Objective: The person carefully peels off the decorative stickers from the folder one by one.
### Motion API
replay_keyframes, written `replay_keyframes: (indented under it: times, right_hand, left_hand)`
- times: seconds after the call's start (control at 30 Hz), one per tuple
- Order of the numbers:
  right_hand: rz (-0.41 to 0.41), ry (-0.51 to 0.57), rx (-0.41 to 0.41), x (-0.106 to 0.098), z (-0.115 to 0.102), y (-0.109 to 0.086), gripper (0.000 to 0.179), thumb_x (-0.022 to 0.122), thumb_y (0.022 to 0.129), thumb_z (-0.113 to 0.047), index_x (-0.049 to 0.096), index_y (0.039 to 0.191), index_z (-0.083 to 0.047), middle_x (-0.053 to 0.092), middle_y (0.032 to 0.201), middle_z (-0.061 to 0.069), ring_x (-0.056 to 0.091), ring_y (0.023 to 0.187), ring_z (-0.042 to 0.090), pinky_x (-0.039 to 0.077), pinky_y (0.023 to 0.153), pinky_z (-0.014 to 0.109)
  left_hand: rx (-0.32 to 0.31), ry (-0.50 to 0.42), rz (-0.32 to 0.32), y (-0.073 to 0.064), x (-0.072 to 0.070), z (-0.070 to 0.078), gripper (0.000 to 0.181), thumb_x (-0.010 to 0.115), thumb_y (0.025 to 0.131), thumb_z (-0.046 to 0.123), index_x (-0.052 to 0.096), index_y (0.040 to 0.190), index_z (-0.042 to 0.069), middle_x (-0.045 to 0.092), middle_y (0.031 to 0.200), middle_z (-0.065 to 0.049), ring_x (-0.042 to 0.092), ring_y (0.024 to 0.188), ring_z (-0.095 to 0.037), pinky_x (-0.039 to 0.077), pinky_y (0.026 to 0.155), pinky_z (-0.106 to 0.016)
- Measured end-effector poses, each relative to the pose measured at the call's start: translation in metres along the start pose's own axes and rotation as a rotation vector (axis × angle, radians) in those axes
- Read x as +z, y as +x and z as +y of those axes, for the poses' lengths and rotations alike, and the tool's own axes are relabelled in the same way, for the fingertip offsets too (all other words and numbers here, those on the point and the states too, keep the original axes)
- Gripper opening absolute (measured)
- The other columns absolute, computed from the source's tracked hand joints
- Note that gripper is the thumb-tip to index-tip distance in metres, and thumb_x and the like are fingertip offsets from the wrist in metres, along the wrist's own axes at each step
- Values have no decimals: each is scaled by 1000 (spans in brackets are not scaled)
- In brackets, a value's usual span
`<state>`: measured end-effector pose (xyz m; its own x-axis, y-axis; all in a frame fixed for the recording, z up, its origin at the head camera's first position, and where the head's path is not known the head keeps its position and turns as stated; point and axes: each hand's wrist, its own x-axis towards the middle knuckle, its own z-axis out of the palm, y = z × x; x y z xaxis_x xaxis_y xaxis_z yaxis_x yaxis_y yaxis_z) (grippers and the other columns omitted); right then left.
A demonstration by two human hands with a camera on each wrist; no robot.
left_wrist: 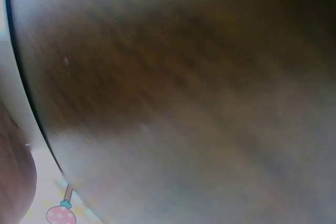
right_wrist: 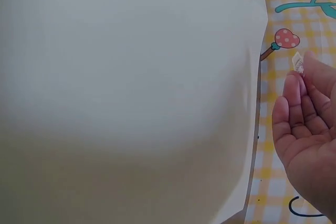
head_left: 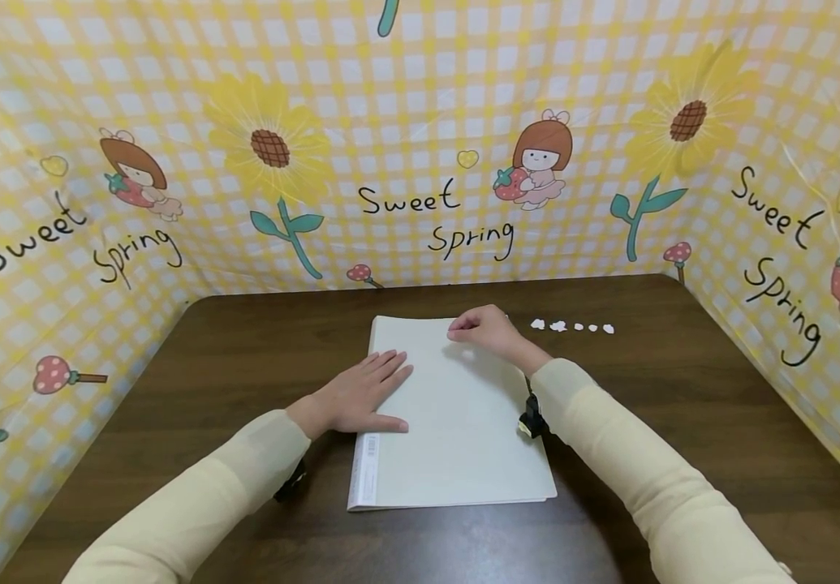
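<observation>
Okay, your left hand (head_left: 368, 393) lies flat across the left edge of the pale paper pad (head_left: 463, 438), palm down. Its fingers are straight and spread, pointing away from you and to the right; the thumb sticks out on its own, lower on the cover. The left wrist view is mostly blur, so the head view is the reference here.

Your right hand (head_left: 488, 331) is up over the far part of the pad, wrist turned inward, forearm coming in diagonally from the lower right. Thumb and index are clamped on a small white scrap (right_wrist: 298, 62), clear in the right wrist view, too small to make out in the head view. The other fingers are curled inward. Hand is raised off the pad, shadow on the cover below it.

Pad sits flat mid worktop (head_left: 266, 332), barcode label (head_left: 372, 446) along its near left side. Five white bits (head_left: 579, 327) lie in a row just beyond your right wrist, right of the pad's far end. Patterned cloth (head_left: 405, 97) hangs behind.
</observation>
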<state>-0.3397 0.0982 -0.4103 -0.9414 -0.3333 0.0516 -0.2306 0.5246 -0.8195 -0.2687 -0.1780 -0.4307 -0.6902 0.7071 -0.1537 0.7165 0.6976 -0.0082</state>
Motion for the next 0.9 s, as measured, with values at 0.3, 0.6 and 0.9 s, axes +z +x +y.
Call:
replay_keyframes:
  times: [0.3,0.6,0.9]
  right_hand:
    - [30,74,24,-11,11,-2,12,75,87,-14,74,97,-6,69,91,5,58,86,22,46,77,33]
    - [90,134,67,-34,20,-11,15,72,89,-11,70,100,-1,63,91,8,54,83,21,45,70,30]
    - [123,158,97,-59,35,-20,18,71,90,-11,68,103,1,62,91,8,55,85,22,48,83,44]
  left_hand:
    - [16,-2,28,-1,1,-1,102,32,86,81,15,156,10,7,161,-13,3,147,-27,7,116,-43]
    - [36,-12,45,0,0,0,100,36,87,78,16,156,8,10,161,-14,6,147,-29,8,116,-45]
    - [35,-19,51,0,1,-1,100,36,87,78,19,156,7,11,161,-15,7,147,-29,10,116,-46]
